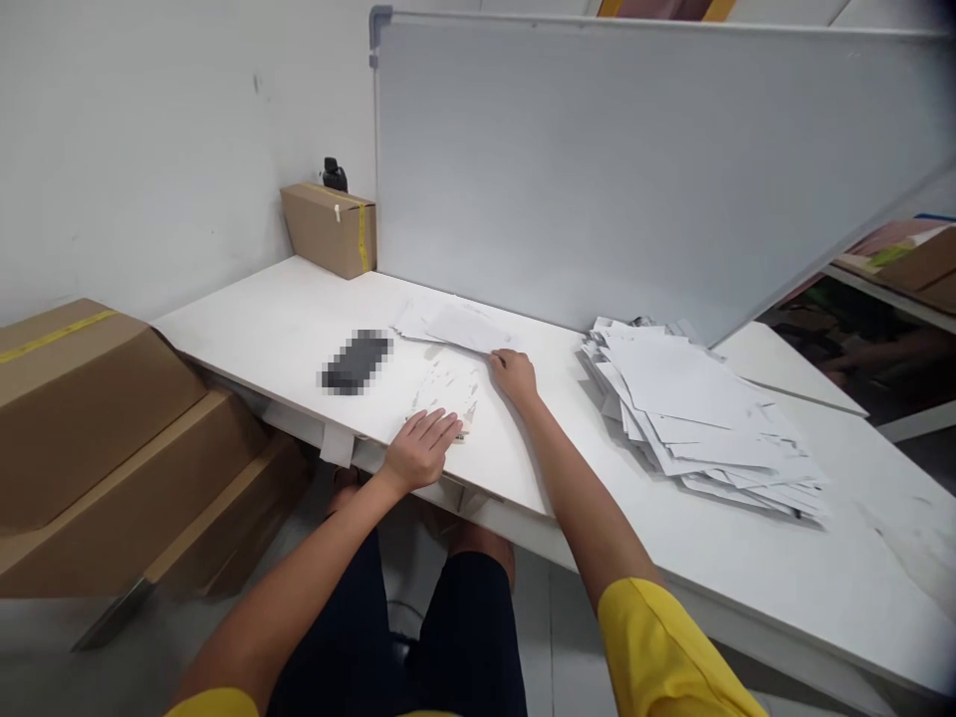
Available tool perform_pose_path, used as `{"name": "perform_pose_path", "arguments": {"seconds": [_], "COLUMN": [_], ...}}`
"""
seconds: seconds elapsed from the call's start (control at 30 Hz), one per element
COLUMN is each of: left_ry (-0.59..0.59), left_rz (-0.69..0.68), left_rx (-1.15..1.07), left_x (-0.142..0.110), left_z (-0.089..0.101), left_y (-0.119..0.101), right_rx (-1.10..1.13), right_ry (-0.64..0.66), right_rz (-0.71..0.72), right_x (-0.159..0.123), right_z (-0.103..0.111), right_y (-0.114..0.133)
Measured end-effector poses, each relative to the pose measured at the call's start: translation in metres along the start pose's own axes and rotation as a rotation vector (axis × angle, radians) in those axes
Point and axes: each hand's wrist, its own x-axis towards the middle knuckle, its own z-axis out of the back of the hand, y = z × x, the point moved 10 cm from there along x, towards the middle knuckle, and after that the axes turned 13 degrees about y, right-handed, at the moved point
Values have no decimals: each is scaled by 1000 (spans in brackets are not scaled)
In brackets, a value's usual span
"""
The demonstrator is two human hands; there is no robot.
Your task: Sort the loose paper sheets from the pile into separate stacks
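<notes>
My left hand [423, 450] lies with fingers stretched out on the white table [478, 468], near its front edge. A thin pale edge with a dark mark shows beside its fingertips; I cannot make out what it is. My right hand [514, 375] is closed, its fingertips at the near right corner of some white paper sheets [467, 327], apparently pinching the edge. Those sheets lie slightly fanned towards the whiteboard. Between my hands and the sheets the tabletop has a worn, flaked patch [446, 386]. The palm side of both hands is hidden.
A pixelated dark object [357, 362] lies left of the sheets. To the right is a messy paper stack [694, 408]. A whiteboard [597, 169] leans behind, beside a taped carton [329, 229] and a black bottle [335, 175]. Larger cardboard boxes [97, 418] stand at the left.
</notes>
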Motion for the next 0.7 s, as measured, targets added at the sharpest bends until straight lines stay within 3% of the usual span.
{"name": "perform_pose_path", "arguments": {"seconds": [0.3, 0.47, 0.7], "left_ry": [25, -26, 32], "left_rz": [33, 42, 62], "left_rx": [-14, -13, -59], "left_x": [2, 1, 1], "left_z": [-2, 4, -2], "left_y": [3, 2, 6], "right_rx": [106, 48, -82], "right_ry": [-79, -41, 44], "right_rz": [-72, -62, -73], "right_x": [-11, -7, -3], "right_z": [12, 5, 0], "right_y": [-14, -8, -4]}}
